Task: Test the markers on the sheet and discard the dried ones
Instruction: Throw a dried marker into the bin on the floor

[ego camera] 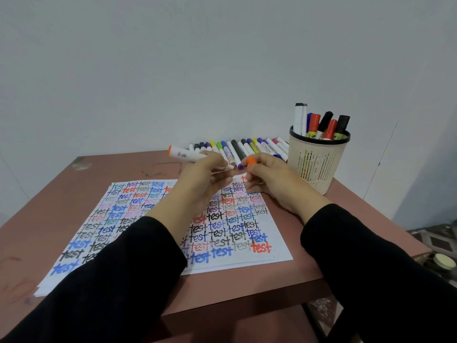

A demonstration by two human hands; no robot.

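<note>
My left hand (205, 178) curled round marker (186, 154) near uncapped end, right hand (269, 180) fingers pinch orange cap (251, 161); marker light, stiff, slick plastic, best held low on barrel

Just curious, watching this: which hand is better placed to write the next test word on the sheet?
Probably the left hand: it grips the white marker, its tip uncapped, near the sheet. The right hand pinches only the orange cap.

The sheet (237, 233) bears "test" repeated in many colours; marker labels are unreadable.
</note>
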